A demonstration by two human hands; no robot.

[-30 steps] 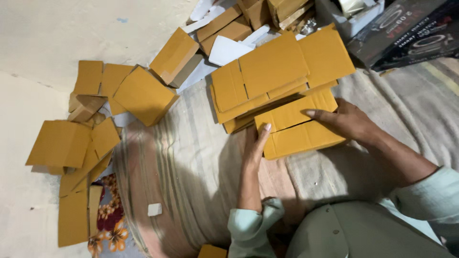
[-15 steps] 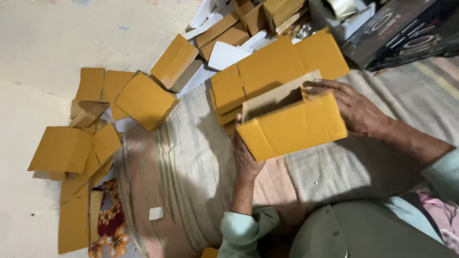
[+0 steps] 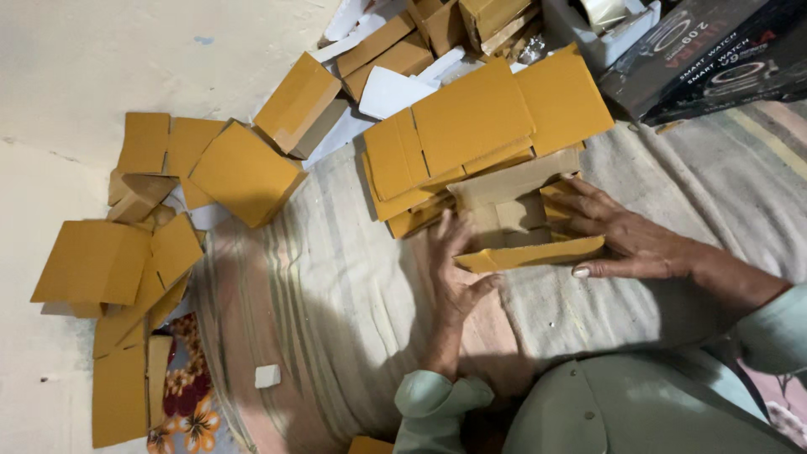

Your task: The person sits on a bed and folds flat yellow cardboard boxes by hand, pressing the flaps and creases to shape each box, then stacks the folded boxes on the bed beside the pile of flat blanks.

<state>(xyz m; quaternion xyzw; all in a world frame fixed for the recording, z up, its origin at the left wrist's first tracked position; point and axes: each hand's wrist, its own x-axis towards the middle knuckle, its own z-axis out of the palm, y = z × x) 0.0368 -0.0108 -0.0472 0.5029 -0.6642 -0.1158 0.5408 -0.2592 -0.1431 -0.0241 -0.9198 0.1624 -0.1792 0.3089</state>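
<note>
Between the two hands sits a half-folded mustard-yellow cardboard box (image 3: pixel 525 227), its pale inner flaps standing up and its front wall lying toward the person. The left hand (image 3: pixel 456 265) presses flat-fingered against the box's left side, thumb hooked under the front edge; the right hand (image 3: pixel 626 240) lies spread along its right side, fingers wide, touching the front wall. Just beyond the hands a stack of flat yellow box blanks (image 3: pixel 487 126) lies fanned out, touching the box's far side. Farther beyond, to the right of the right hand, dark printed cartons (image 3: pixel 714 59) are cut off by the picture's edge. Well to the left of the left hand, more blanks and folded boxes (image 3: pixel 244 172) lie scattered. Everything under the hands rests on a striped pale cloth (image 3: pixel 336 277); a cream floor (image 3: pixel 84 67) shows at the far left. A small white scrap (image 3: pixel 267 376) lies on the cloth near the left forearm.
</note>
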